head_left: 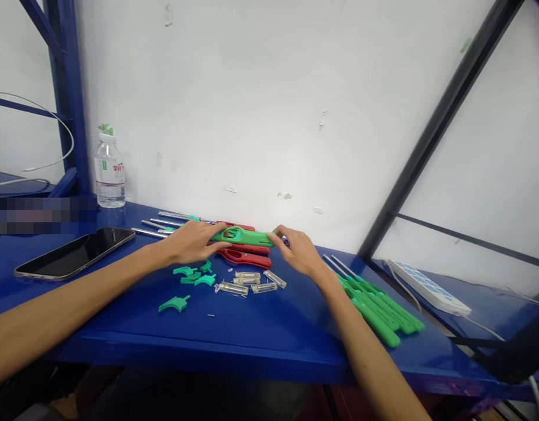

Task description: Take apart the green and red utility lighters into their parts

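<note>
A green long-necked lighter (250, 237) is stretched between my two hands above the table. My left hand (194, 241) grips its trigger end, with the metal tube hidden from me. At the handle's other end, the thumb and fingers of my right hand (296, 250) pinch the tip. Red lighters (247, 258) lie just behind and below it, their tubes pointing left. In front are several clear fuel tanks (233, 288), loose teal-green trigger pieces (174, 303) and a few tiny metal bits (211, 316).
Several green lighters (383, 313) lie in a bunch at the right, beside my right forearm. A phone (76, 252) lies at the left, with a water bottle (110, 175) by the wall. A white power strip (429, 287) sits beyond the dark slanted post (440, 128).
</note>
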`<state>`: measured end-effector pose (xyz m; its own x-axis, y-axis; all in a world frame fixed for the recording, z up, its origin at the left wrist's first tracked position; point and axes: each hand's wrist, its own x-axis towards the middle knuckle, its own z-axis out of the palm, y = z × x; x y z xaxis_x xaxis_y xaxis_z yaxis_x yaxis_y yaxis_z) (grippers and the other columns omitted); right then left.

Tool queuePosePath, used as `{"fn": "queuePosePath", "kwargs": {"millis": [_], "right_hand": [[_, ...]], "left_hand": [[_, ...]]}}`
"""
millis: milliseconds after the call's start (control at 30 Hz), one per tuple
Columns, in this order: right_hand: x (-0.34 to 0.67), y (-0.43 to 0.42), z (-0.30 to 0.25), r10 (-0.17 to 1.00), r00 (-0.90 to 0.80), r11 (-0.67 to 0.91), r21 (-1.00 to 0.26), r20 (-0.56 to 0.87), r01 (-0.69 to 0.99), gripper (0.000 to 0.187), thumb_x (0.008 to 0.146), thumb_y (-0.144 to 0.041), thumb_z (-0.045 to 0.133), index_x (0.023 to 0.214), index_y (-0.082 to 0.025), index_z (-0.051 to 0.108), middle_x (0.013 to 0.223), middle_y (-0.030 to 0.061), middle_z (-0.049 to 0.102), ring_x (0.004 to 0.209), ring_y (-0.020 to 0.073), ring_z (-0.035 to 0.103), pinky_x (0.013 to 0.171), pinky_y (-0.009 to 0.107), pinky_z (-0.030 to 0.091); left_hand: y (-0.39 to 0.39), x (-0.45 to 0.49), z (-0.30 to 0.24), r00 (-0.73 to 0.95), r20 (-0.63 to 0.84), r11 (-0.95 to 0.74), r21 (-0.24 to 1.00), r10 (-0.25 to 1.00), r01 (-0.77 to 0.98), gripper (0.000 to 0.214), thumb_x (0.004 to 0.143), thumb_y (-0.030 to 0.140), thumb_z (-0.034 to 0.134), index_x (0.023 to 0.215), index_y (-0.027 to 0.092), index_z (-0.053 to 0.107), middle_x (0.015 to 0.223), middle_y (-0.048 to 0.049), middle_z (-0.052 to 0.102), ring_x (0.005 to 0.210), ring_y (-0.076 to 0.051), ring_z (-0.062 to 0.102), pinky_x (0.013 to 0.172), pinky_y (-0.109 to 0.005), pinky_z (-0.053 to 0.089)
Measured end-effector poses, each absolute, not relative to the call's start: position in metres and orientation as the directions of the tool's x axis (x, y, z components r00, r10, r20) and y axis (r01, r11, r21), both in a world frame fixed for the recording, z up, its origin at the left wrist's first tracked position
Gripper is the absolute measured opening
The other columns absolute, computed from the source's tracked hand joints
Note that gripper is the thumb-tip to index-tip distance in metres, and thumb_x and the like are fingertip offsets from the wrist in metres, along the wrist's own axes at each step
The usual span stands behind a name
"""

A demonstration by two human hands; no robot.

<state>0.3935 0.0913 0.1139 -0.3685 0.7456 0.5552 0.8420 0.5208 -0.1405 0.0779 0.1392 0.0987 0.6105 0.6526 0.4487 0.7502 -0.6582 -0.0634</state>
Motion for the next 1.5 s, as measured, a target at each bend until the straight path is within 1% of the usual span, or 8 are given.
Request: {"fn": "queuePosePath", "kwargs": {"millis": [133, 300, 433, 600, 967, 1133, 1333, 1500], "right_hand": [[0.3930, 0.0908, 0.1145, 0.747, -0.370, 0.518, -0.136, 0.552, 0.844, 0.032, 0.117, -0.047, 0.049, 0.102, -0.025, 0.067, 0.101, 0.0030, 0.080, 0.088, 0.0225, 0.071, 0.076, 0.031, 0.039], [0.3925, 0.0902, 0.1150, 0.751, -0.372, 0.513, -0.127, 0.545, 0.849, 0.033, 0.117, -0.046, 0.049, 0.102, -0.025, 0.068, 0.101, 0.0035, 0.081, 0.089, 0.0221, 0.072, 0.076, 0.031, 0.040], [0.3918, 0.0895, 0.1153, 0.757, -0.367, 0.503, -0.124, 0.540, 0.855, 0.033, 0.117, -0.047, 0.050, 0.102, -0.024, 0.069, 0.100, 0.0035, 0.081, 0.088, 0.0220, 0.072, 0.075, 0.030, 0.040], [0.3916, 0.0893, 0.1158, 0.767, -0.363, 0.492, -0.122, 0.529, 0.862, 0.033, 0.117, -0.047, 0.051, 0.103, -0.025, 0.070, 0.100, 0.0038, 0.082, 0.088, 0.0225, 0.073, 0.074, 0.030, 0.039], [0.3910, 0.0882, 0.1162, 0.772, -0.359, 0.485, -0.122, 0.525, 0.866, 0.035, 0.117, -0.048, 0.050, 0.103, -0.024, 0.071, 0.096, 0.0041, 0.082, 0.084, 0.0223, 0.073, 0.072, 0.030, 0.038], [0.3911, 0.0885, 0.1155, 0.769, -0.359, 0.488, -0.123, 0.529, 0.864, 0.035, 0.117, -0.048, 0.051, 0.103, -0.024, 0.071, 0.095, 0.0037, 0.082, 0.083, 0.0219, 0.072, 0.072, 0.030, 0.038], [0.3912, 0.0886, 0.1153, 0.767, -0.358, 0.486, -0.118, 0.533, 0.866, 0.036, 0.116, -0.049, 0.051, 0.103, -0.024, 0.072, 0.097, 0.0043, 0.082, 0.084, 0.0218, 0.072, 0.072, 0.030, 0.039], [0.3910, 0.0886, 0.1156, 0.764, -0.360, 0.490, -0.119, 0.536, 0.863, 0.036, 0.117, -0.049, 0.051, 0.102, -0.024, 0.071, 0.095, 0.0041, 0.081, 0.084, 0.0220, 0.072, 0.072, 0.030, 0.039]], "left_hand": [[0.1378, 0.0784, 0.0999, 0.611, 0.439, -0.656, -0.063, 0.659, 0.752, 0.060, 0.108, 0.061, 0.041, 0.138, 0.015, 0.065, 0.087, -0.0127, 0.078, 0.080, -0.031, 0.073, 0.070, -0.037, 0.043], [0.1389, 0.0792, 0.0995, 0.613, 0.433, -0.656, -0.063, 0.661, 0.752, 0.061, 0.108, 0.062, 0.039, 0.135, 0.014, 0.066, 0.091, -0.0147, 0.080, 0.083, -0.032, 0.074, 0.071, -0.038, 0.044], [0.1399, 0.0786, 0.0984, 0.610, 0.443, -0.658, -0.057, 0.657, 0.751, 0.062, 0.107, 0.063, 0.041, 0.139, 0.016, 0.065, 0.094, -0.0144, 0.080, 0.085, -0.032, 0.074, 0.072, -0.037, 0.045], [0.1393, 0.0782, 0.0989, 0.616, 0.447, -0.666, -0.057, 0.649, 0.744, 0.063, 0.107, 0.063, 0.040, 0.138, 0.015, 0.066, 0.089, -0.0139, 0.079, 0.082, -0.032, 0.074, 0.070, -0.037, 0.044], [0.1375, 0.0789, 0.1001, 0.612, 0.444, -0.662, -0.055, 0.654, 0.748, 0.059, 0.107, 0.063, 0.042, 0.134, 0.017, 0.067, 0.090, -0.0130, 0.080, 0.081, -0.029, 0.073, 0.069, -0.036, 0.041], [0.1378, 0.0791, 0.0996, 0.611, 0.441, -0.658, -0.058, 0.658, 0.751, 0.060, 0.107, 0.062, 0.041, 0.136, 0.016, 0.066, 0.094, -0.0145, 0.081, 0.082, -0.031, 0.073, 0.070, -0.036, 0.042], [0.1364, 0.0790, 0.0998, 0.612, 0.442, -0.654, -0.071, 0.656, 0.753, 0.066, 0.107, 0.063, 0.039, 0.148, 0.016, 0.060, 0.092, -0.0141, 0.081, 0.082, -0.032, 0.074, 0.070, -0.038, 0.042], [0.1359, 0.0790, 0.1002, 0.610, 0.450, -0.655, -0.070, 0.652, 0.752, 0.064, 0.107, 0.063, 0.040, 0.147, 0.017, 0.061, 0.089, -0.0132, 0.080, 0.080, -0.032, 0.073, 0.069, -0.037, 0.042]]}}
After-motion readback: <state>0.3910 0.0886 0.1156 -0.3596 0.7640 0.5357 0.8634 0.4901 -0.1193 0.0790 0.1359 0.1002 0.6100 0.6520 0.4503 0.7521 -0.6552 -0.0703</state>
